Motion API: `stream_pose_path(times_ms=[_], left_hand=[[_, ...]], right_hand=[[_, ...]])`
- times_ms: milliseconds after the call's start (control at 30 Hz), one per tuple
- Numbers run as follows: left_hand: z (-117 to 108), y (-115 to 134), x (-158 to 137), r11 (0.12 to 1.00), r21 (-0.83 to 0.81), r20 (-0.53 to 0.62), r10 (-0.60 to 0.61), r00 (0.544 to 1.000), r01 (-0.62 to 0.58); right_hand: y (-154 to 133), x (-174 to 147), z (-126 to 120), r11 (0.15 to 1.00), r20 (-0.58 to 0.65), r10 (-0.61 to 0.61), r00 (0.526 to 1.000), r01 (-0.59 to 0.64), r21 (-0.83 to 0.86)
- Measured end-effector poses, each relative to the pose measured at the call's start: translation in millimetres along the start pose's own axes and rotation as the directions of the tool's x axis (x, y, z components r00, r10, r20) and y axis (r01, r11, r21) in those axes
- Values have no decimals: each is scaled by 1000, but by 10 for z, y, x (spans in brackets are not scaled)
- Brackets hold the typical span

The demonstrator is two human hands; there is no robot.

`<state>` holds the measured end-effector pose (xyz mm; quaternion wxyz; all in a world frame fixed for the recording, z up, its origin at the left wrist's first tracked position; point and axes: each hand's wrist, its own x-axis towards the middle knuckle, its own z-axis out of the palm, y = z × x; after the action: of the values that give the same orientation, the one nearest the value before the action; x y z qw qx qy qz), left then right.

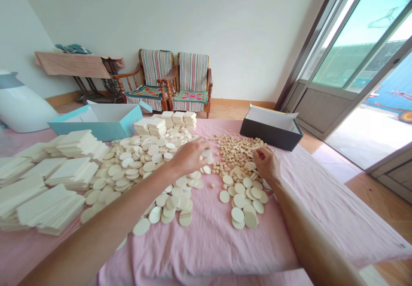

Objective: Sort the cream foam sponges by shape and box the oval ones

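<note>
My left hand reaches over a wide heap of cream round discs on the pink cloth, its fingertips closed on one disc at the heap's right edge. My right hand hovers at the near edge of a pile of small round beads, pinching a thin light stick. A smaller group of discs lies just below the right hand.
Stacks of cream rectangular slabs fill the left side, square stacks stand at the back. A turquoise box is back left, a black box back right. Two striped chairs and a glass door lie beyond.
</note>
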<state>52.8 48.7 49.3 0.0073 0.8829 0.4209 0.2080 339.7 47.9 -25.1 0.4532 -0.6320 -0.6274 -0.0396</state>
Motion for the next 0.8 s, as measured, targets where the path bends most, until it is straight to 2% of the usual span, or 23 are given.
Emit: stream_pose_path(times_ms=[133,200,233,300,367,433,500,600,700,800], left_hand=[[-306,-355,-132,985,95,-132,-131,983,144],[-383,-420,-248,988,90,-146,-110,983,124],[-410,-425,-320,993,75,-130,-85,988,95],[-458,-404,-496,999,28,-68,-28,997,30],[-507,-373,-716,1000,-10,3,26,1000,-26],[-551,-364,-971,996,0,77,86,993,-87],[-583,-385,-1240,987,54,174,141,975,-152],[-606,-440,-1605,971,108,288,173,942,-212],[-606,-481,-1846,963,134,308,186,933,-236],[-570,-505,-1945,958,155,312,184,932,-241]], right_hand=[[-65,-1,-9,998,73,-25,997,21,53],[-166,-7,-53,993,199,-74,977,55,102],[-239,-16,-88,989,282,-114,953,81,126],[-422,-46,-178,976,459,-204,865,144,163],[-622,-95,-266,960,601,-279,749,208,186],[-792,-149,-323,944,690,-321,649,275,182],[-903,-194,-337,928,737,-338,585,339,156],[-963,-228,-297,914,772,-319,549,394,97],[-964,-228,-228,900,792,-288,539,435,31],[-959,-226,-169,883,793,-295,533,469,14]])
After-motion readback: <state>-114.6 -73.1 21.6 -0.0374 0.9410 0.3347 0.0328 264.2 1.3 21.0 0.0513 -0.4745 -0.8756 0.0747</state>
